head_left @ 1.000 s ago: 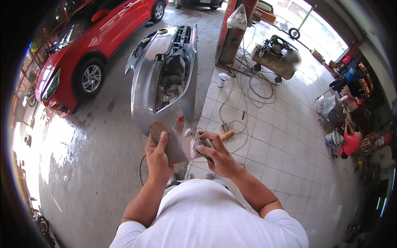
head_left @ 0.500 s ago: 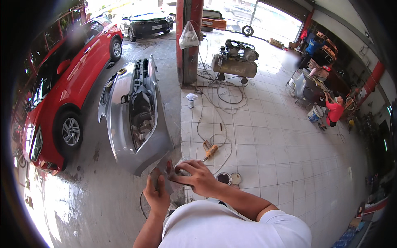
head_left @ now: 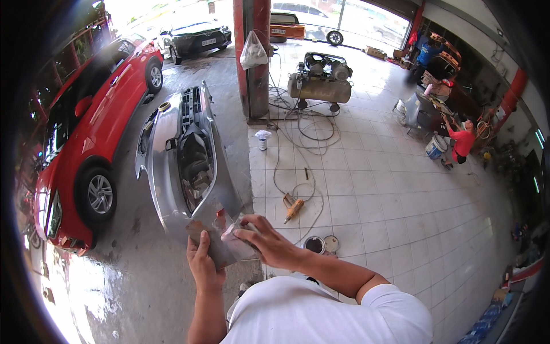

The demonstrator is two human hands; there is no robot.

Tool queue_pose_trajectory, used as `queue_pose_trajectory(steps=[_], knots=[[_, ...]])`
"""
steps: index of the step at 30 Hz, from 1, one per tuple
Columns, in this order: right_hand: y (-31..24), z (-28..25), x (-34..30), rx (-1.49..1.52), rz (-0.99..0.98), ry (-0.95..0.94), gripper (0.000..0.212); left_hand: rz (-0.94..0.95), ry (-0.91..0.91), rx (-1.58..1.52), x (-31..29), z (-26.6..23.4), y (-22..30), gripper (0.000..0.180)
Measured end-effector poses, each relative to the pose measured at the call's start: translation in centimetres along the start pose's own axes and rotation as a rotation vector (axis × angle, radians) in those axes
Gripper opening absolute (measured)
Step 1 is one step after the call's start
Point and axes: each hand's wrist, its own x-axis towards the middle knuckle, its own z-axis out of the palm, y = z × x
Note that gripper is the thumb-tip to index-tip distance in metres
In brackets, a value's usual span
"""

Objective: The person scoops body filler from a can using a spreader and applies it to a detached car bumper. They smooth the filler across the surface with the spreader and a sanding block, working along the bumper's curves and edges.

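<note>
My head camera looks steeply down over my white shirt. My left hand and right hand sit close below it, the tiled floor spreading beyond them.

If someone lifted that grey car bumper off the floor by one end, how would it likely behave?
The grey bumper is long and thin-walled, so it would probably flex and sag. It looks hollow, likely light for its size. The left hand and right hand work a flat pad at its near corner.

You are holding a dull grey board smeared with pale grey filler. You are standing by a silver-grey bumper lying along the edge where the dark wet concrete is meeting white grid-lined tiles. A glossy red car is gleaming nearby.
</note>
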Motion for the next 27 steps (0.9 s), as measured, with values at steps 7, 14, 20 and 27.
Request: queue_pose_trajectory(steps=[7, 14, 20, 27], knots=[[2.0, -1.3, -0.2, -0.325, 0.05, -0.067, 0.069, 0.593, 0.066, 0.76, -1.8, -0.3, -1.0, 0.025], [0.4, 0.0, -1.2, -0.217, -0.082, -0.179, 0.075, 0.873, 0.144, 0.828, 0.6, 0.9, 0.4, 0.024], [-0.7, 0.3, 1.3, -0.172, -0.085, 0.07, 0.074, 0.884, 0.006, 1.06, -1.8, 2.7, 0.8, 0.021], [-0.1, -1.7, 1.7, -0.225, -0.132, 0.02, 0.072, 0.882, 0.023, 1.026, -0.2, 2.3, 2.3, 0.019]])
